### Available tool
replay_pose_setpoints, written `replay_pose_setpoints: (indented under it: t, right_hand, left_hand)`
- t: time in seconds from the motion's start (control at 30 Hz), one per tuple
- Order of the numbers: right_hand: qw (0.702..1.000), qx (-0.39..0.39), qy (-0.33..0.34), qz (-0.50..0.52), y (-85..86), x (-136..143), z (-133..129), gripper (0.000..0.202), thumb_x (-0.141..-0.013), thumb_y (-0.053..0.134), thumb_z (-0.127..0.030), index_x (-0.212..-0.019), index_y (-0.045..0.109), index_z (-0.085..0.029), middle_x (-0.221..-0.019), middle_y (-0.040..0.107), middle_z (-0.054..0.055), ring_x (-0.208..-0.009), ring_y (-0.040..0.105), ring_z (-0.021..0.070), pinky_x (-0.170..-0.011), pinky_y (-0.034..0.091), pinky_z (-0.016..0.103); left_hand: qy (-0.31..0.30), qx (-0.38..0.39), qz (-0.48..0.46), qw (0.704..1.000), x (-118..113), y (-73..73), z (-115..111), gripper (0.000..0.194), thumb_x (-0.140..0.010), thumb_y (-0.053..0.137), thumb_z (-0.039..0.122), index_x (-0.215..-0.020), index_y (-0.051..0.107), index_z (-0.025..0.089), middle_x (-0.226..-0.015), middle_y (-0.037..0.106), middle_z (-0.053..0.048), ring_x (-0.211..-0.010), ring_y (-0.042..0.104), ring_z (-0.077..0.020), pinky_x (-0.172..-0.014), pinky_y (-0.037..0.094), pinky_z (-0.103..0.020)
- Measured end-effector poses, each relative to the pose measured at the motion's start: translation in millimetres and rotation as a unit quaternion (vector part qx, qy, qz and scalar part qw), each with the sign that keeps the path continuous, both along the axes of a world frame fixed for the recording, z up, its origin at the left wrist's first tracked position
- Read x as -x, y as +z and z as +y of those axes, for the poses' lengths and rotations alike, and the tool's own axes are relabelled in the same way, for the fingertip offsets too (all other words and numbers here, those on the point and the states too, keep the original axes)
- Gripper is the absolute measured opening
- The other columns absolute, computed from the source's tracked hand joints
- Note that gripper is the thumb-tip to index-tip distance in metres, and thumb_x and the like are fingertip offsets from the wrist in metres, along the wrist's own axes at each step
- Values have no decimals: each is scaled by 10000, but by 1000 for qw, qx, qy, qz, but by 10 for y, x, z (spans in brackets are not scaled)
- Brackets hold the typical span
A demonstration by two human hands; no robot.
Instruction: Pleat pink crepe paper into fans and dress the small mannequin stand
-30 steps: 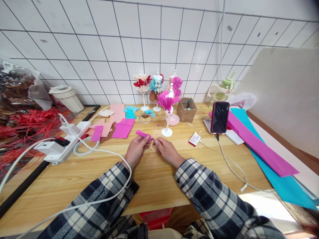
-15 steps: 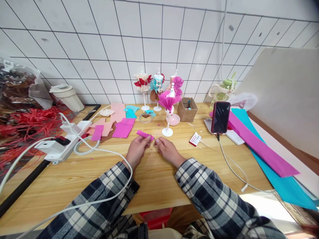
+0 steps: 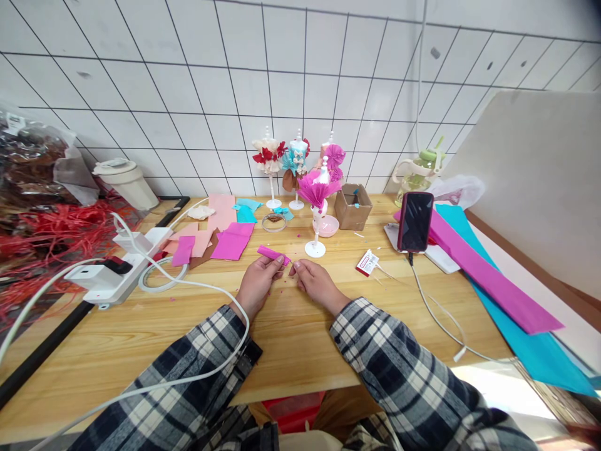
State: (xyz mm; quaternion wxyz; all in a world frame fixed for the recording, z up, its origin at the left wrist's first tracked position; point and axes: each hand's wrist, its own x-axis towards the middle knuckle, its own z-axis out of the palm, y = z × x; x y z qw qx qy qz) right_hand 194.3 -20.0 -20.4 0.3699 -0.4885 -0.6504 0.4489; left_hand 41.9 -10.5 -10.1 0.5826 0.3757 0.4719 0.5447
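My left hand (image 3: 258, 282) pinches a narrow folded strip of magenta paper (image 3: 271, 253) above the wooden table. Close to the strip's right end is my right hand (image 3: 315, 280), its thumb and fingertips pressed together; whatever they hold is too small to make out. Just beyond my hands stands a small white mannequin (image 3: 322, 178) wearing a fanned magenta paper skirt. Magenta paper squares (image 3: 233, 241) lie to the left of the strip.
Three more decorated mannequins (image 3: 297, 153) stand by the tiled wall. A cardboard box (image 3: 354, 208), pink bowl (image 3: 327, 225), phone (image 3: 416, 222) and long paper sheets (image 3: 498, 275) are to the right. A power strip (image 3: 126, 266) sits left; its white cable (image 3: 225, 357) crosses my left sleeve.
Almost nothing differs. The fingertips of my right hand have shifted very slightly by the strip's end, and my left hand keeps its pinch.
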Motion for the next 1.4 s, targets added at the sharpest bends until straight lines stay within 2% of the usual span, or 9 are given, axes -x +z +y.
replay_pose_setpoints:
  t: [0.27, 0.57, 1.2, 1.4]
  right_hand:
    - [1000, -9, -5, -10, -21, -12, 10, 367, -961, 342, -463, -849, 577, -205, -527, 477, -51, -500, 458, 120, -538, 363, 224]
    - [1000, -10, 0, -3, -29, -10, 28, 359, -958, 354, -455, -831, 574, -202, -527, 474, -54, -494, 455, 118, -538, 360, 224]
    - [1000, -16, 4, -12, -38, -15, 43, 360, -948, 371, -457, -789, 571, -203, -519, 455, -50, -503, 452, 126, -546, 357, 234]
    - [1000, -11, 1, -23, -46, -17, 59, 366, -942, 382, -468, -769, 563, -201, -530, 470, -46, -505, 456, 124, -537, 353, 232]
  left_hand:
    - [-4, 14, -29, 999, 2, -4, 6, 332, -588, 829, 353, -797, 685, 140, -792, 667, -20, -707, 579, -105, -672, 446, -218]
    - [-5, -2, -13, 1000, -7, 15, -4, 311, -595, 820, 354, -775, 684, 140, -738, 654, -14, -650, 553, -103, -636, 440, -228]
    - [-5, 0, -13, 1000, 0, 10, -4, 314, -590, 825, 355, -776, 682, 146, -734, 656, -9, -662, 557, -107, -640, 434, -230]
    - [0, 13, -15, 1000, 12, 8, 3, 339, -603, 816, 376, -808, 675, 145, -820, 691, -46, -747, 611, -133, -673, 461, -238]
